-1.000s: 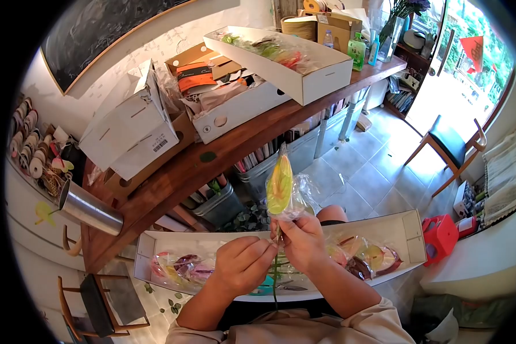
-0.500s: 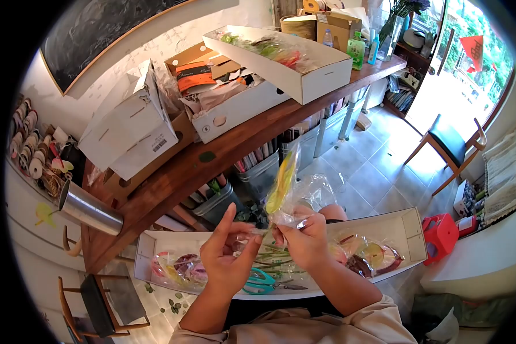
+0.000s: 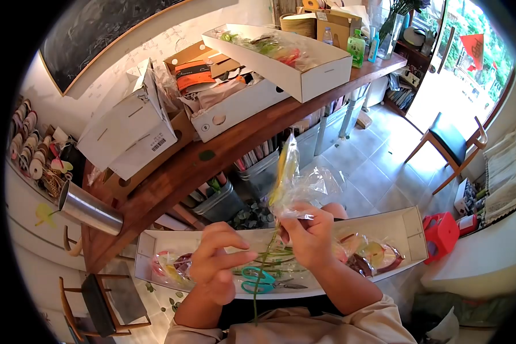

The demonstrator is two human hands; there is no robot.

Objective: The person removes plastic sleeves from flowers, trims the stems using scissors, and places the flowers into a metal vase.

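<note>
My right hand (image 3: 311, 236) is closed on a yellow flower (image 3: 280, 182) in a clear plastic sleeve (image 3: 290, 157), pinching it where the sleeve gathers. The flower points up, and its long green stem (image 3: 262, 269) hangs down toward my lap. To the left of the stem is my left hand (image 3: 217, 261), fingers apart and holding nothing. Below both hands lies a long white cardboard box (image 3: 411, 232). Inside it are teal-handled scissors (image 3: 258, 281), several green stems and wrapped flowers (image 3: 372, 256) at both ends.
A wooden table (image 3: 223, 157) ahead carries a white box of wrapped flowers (image 3: 327, 80), other cartons (image 3: 123, 123) and a green bottle (image 3: 356, 50). Metal bins (image 3: 212, 203) stand beneath it. A red stool (image 3: 440, 234) and a chair (image 3: 450, 146) are on the right.
My left hand has come away from the stem, moving left and down. More of the stem now shows hanging below my right hand, and the flower stands more upright.
</note>
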